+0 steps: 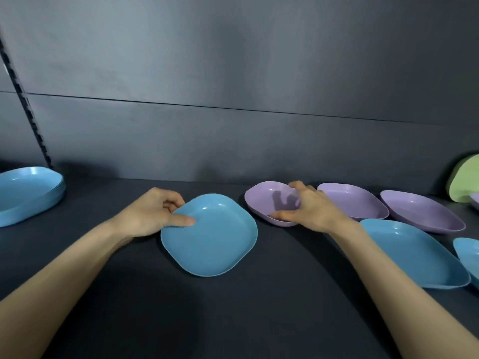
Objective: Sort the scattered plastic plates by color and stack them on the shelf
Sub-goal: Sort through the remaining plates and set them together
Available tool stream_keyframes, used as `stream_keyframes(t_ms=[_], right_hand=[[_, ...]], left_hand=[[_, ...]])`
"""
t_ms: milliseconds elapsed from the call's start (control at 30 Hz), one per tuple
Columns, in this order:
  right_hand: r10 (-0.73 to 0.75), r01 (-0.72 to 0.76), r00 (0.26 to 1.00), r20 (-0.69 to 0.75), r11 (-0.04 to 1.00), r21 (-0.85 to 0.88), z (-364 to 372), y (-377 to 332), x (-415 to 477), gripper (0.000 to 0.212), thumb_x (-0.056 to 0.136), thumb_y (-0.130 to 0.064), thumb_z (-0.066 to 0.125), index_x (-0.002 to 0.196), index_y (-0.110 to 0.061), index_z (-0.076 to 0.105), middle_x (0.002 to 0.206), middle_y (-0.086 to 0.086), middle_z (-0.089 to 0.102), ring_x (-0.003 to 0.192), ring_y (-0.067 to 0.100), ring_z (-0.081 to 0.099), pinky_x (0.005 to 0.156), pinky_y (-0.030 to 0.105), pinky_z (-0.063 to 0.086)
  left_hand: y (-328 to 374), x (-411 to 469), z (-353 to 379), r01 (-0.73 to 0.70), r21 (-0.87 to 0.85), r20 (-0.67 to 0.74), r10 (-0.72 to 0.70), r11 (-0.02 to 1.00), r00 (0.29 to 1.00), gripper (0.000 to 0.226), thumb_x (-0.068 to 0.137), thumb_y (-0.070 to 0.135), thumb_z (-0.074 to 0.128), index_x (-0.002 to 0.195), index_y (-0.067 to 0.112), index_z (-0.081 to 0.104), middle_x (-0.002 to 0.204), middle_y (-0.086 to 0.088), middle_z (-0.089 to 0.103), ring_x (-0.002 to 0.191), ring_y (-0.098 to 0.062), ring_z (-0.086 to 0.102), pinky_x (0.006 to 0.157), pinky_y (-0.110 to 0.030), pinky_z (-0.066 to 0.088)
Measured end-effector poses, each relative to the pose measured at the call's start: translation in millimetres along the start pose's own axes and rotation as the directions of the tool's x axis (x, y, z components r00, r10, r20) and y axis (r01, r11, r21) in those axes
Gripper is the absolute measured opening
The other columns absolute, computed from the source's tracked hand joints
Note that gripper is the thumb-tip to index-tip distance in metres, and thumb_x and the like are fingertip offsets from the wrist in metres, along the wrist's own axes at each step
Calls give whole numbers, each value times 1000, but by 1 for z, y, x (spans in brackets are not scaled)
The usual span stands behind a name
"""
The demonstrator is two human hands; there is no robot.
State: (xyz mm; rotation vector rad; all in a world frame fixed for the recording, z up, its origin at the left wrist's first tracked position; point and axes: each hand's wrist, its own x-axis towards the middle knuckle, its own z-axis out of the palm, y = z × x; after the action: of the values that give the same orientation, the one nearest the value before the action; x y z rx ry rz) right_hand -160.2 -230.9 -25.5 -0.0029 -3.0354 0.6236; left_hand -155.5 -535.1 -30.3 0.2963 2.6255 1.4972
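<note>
Frame centre: the left hand (153,213) pinches the blue plate (210,237) by its left rim, thumb inside. The right hand (308,208), grip spread loose, touches the purple plate (267,200) at its near rim. The blue stack (26,193) sits far left, with open shelf (259,307) between.

Dark grey back wall (233,60) w/ horizontal seam (207,107), slotted upright rail (23,99) at left, dim light.

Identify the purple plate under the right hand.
The leftmost purple plate, beside the held blue plate; the right hand is over its rim; the others lie farther right.
</note>
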Motion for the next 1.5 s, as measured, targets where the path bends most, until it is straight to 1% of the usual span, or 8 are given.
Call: stream_keyframes(t_ms=[333, 500, 700, 900, 1067, 1167, 1267, 1500], right_hand=[[99, -85, 988, -116, 989, 125, 6, -9, -1, 98, 61, -47, 83, 138, -13, 31, 124, 6, 31, 119, 27, 37, 92, 33, 38], [101, -16, 969, -226, 936, 351, 5, -12, 0, 68, 64, -30, 85, 117, -9, 47, 111, 4, 44, 99, 23, 49, 74, 29, 39], [108, 144, 933, -343, 761, 632, 6, -24, -12, 43, 72, -15, 80, 98, -12, 45, 86, 1, 60, 67, 21, 60, 36, 22, 44], [161, 247, 869, -468, 678, 692, 5, -32, -20, 33, 79, -19, 75, 96, -11, 48, 79, -4, 61, 55, 16, 61, 39, 25, 50], [148, 339, 825, -546, 643, 686, 6, -33, -24, 20, 87, -18, 65, 98, -8, 51, 82, -1, 60, 68, 13, 59, 42, 25, 52], [160, 373, 796, -584, 630, 681, 5, -37, -26, 15, 91, -21, 60, 96, -10, 52, 80, -5, 59, 71, 12, 58, 55, 26, 53], [134, 403, 792, -595, 617, 676, 2, -48, -29, 13, 92, -21, 57, 92, -8, 54, 76, -5, 58, 70, 11, 54, 60, 13, 44], [42, 490, 812, -583, 495, 718, 8, -128, -37, 13, 93, -15, 54, 80, -17, 54, 78, -3, 56, 69, 9, 51, 62, 16, 44]], left_hand=[[0, 0, -5, -38, -170, -240, -4, 985, 971, 17, 90, 21, 61, 96, 6, 56, 81, -5, 71, 68, -18, 66, 58, -28, 50], [1, 0, -3, -108, -193, -364, 31, 975, 931, 14, 95, 17, 52, 103, 10, 62, 89, -5, 69, 72, -19, 63, 50, -18, 51], [1, -1, -1, -134, -278, -435, 0, 951, 901, 17, 101, 22, 40, 111, 12, 48, 93, -7, 62, 56, -26, 65, 42, -31, 52], [0, -2, 3, -159, -250, -501, 13, 955, 866, 15, 99, 21, 43, 108, 8, 45, 92, -8, 61, 49, -29, 61, 42, -35, 49], [4, -6, 8, -243, -145, -609, 107, 959, 786, 13, 98, 16, 44, 103, 7, 51, 90, -5, 59, 65, -24, 60, 38, -26, 47], [10, -12, 8, -263, -69, -653, 156, 962, 741, 13, 98, 20, 44, 98, 9, 51, 83, -4, 58, 55, -19, 61, 35, -26, 46], [18, -25, 0, -320, -69, -704, 181, 945, 687, 18, 99, 23, 43, 93, 7, 48, 76, -8, 58, 42, -15, 56, 34, -25, 42], [-3, -87, -65, -309, -34, -771, 172, 950, 613, 18, 99, 22, 43, 93, 7, 50, 78, -15, 57, 46, -19, 53, 34, -19, 40]])
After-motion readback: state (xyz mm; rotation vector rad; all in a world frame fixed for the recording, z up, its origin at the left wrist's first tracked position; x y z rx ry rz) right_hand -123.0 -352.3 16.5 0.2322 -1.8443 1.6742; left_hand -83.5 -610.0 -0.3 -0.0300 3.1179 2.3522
